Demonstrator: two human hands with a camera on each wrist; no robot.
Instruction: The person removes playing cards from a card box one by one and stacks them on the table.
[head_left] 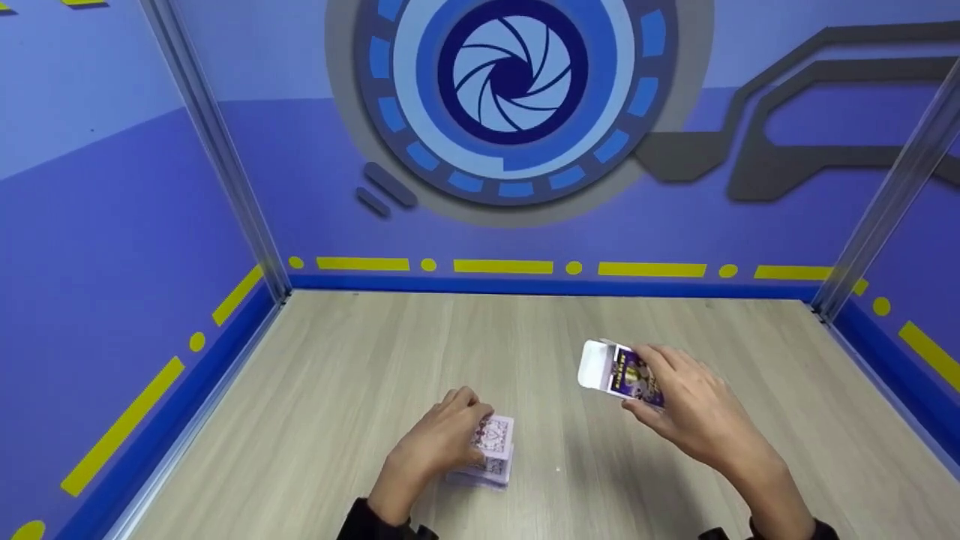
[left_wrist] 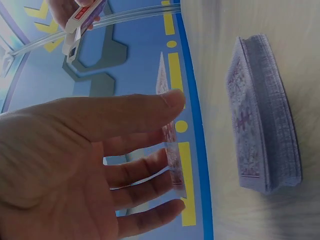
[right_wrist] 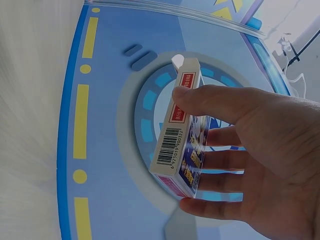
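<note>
My left hand (head_left: pixel 442 435) pinches a thin playing card (left_wrist: pixel 172 145), or a few together, between thumb and fingers; they appear edge-on in the left wrist view. Below it a deck of playing cards (left_wrist: pixel 272 115) with patterned backs lies on the table, apart from the held card; in the head view the hand partly covers the deck (head_left: pixel 484 480). My right hand (head_left: pixel 701 405) grips a card box (head_left: pixel 636 377) above the table, thumb on its barcode side. The box's white flap (head_left: pixel 594 365) stands open towards the left. Its inside cannot be seen.
The wood-patterned table (head_left: pixel 360 360) is bordered by a blue printed back wall (head_left: pixel 510 240) and side walls (head_left: pixel 112 300). Metal posts (head_left: pixel 225 150) stand at the back corners.
</note>
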